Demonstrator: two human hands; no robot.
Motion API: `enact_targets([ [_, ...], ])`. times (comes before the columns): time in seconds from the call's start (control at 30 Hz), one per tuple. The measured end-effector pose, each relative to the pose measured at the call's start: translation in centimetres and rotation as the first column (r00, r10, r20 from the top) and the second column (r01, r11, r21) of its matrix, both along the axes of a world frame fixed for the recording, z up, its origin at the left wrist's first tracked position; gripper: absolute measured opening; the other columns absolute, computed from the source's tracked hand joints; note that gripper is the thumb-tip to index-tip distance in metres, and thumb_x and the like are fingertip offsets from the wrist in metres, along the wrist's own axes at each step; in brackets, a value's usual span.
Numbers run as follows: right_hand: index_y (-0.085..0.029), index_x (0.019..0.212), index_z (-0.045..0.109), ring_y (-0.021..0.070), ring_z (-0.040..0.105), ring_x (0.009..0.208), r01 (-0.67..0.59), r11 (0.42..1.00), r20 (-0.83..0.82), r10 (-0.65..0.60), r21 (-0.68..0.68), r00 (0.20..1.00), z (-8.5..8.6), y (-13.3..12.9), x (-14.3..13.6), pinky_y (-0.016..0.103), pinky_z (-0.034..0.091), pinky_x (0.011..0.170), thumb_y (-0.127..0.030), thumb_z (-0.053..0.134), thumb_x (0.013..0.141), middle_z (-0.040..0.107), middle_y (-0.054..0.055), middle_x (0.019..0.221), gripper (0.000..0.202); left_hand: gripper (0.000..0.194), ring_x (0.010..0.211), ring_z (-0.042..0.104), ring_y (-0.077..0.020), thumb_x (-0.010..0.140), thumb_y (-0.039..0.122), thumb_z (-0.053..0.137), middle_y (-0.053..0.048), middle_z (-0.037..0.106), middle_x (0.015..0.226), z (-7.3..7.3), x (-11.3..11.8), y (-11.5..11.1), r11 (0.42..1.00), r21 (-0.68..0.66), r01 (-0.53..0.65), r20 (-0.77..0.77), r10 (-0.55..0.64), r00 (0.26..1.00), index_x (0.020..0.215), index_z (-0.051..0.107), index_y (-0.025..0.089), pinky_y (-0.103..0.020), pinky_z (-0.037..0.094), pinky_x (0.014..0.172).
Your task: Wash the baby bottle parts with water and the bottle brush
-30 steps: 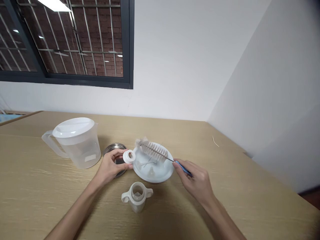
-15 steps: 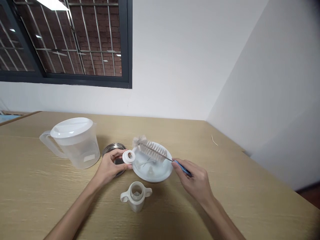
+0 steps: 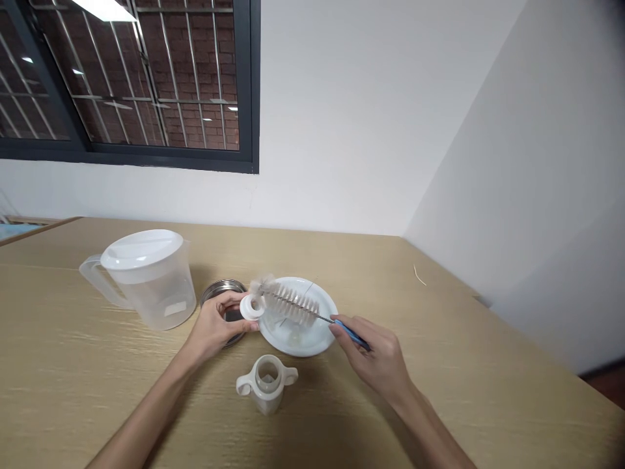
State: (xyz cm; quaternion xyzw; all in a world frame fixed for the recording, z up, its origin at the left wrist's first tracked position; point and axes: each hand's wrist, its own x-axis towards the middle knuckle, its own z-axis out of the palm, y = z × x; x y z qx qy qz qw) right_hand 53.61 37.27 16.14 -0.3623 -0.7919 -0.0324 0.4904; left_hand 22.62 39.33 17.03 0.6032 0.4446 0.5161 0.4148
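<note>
Between the thumb and fingers of my left hand (image 3: 215, 322) is a white ring-shaped bottle collar (image 3: 251, 308), its hole facing up. My right hand (image 3: 374, 352) grips the blue handle of a bottle brush (image 3: 293, 304). The brush's bristles stretch left over a white bowl (image 3: 319, 339), and the tufted tip is at the collar's upper edge; whether they touch I cannot tell. In front of the bowl stands an upright, uncapped baby bottle (image 3: 267, 387) with two white side handles. Small pieces lie in the bowl, partly hidden by the brush.
A lidded clear plastic pitcher (image 3: 149, 286) with liquid in it stands at the left. Behind my left hand is a round metal tin (image 3: 222, 286), partly covered. A thin pale strip (image 3: 418, 275) lies at the right. Walls border the wooden table (image 3: 439, 371) behind and at right.
The brush in my right hand has moved left and slightly down, bringing its tip to the collar. My left hand stays nearly still with the collar.
</note>
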Motion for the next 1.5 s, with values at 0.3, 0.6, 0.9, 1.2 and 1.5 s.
enact_targets([
  [0.3,-0.015,0.102,0.069,0.0114,0.060,0.058,0.051,0.997,-0.014,-0.050,0.066,0.999,0.23,0.26,0.55,0.024,0.045,0.054,-0.015,0.065,0.091,0.071,0.005,0.079,0.012,0.051,0.106,0.068,-0.0265,0.058,0.029,0.092,-0.009,0.075,0.112,-0.16,-0.10,-0.01,1.000,0.004,0.009,-0.025,-0.009,1.000,0.104,0.073,0.018,-0.040,0.052,0.099],
  [0.6,-0.014,0.105,0.069,0.0097,0.050,0.050,0.014,0.998,0.037,-0.016,0.057,0.999,-0.23,0.07,0.03,0.025,0.040,0.050,-0.016,0.065,0.092,0.064,0.001,0.068,0.014,0.052,0.104,0.069,-0.0278,0.057,0.029,0.092,-0.011,0.076,0.109,-0.40,0.02,0.17,1.000,-0.009,0.004,-0.005,-0.004,1.000,0.104,0.073,0.016,-0.042,0.053,0.098],
  [0.9,-0.016,0.102,0.069,0.0122,0.060,0.059,0.038,0.997,-0.032,-0.036,0.060,0.999,0.29,0.21,0.53,0.024,0.045,0.053,-0.014,0.065,0.091,0.071,0.005,0.081,0.012,0.051,0.104,0.069,-0.0261,0.056,0.028,0.092,-0.009,0.077,0.108,-0.51,-0.10,0.21,1.000,-0.013,-0.007,0.025,0.007,1.000,0.102,0.073,0.018,-0.039,0.052,0.097],
  [1.2,-0.016,0.103,0.069,0.0115,0.058,0.055,0.006,0.999,0.025,-0.007,0.044,1.000,-0.10,0.21,0.42,0.025,0.043,0.050,-0.016,0.065,0.092,0.070,0.004,0.075,0.012,0.052,0.103,0.069,-0.0249,0.058,0.028,0.092,-0.009,0.077,0.108,-0.64,-0.31,0.27,1.000,-0.014,0.001,0.021,0.000,1.000,0.104,0.072,0.018,-0.036,0.052,0.094],
  [1.5,-0.016,0.104,0.069,0.0103,0.056,0.053,0.004,0.999,-0.020,-0.003,0.040,1.000,0.22,0.19,0.54,0.024,0.043,0.050,-0.015,0.064,0.092,0.069,0.003,0.076,0.013,0.051,0.102,0.069,-0.0255,0.058,0.029,0.092,-0.010,0.076,0.107,-0.52,-0.19,0.17,1.000,0.000,-0.031,-0.008,0.031,0.999,0.102,0.071,0.017,-0.038,0.053,0.095],
])
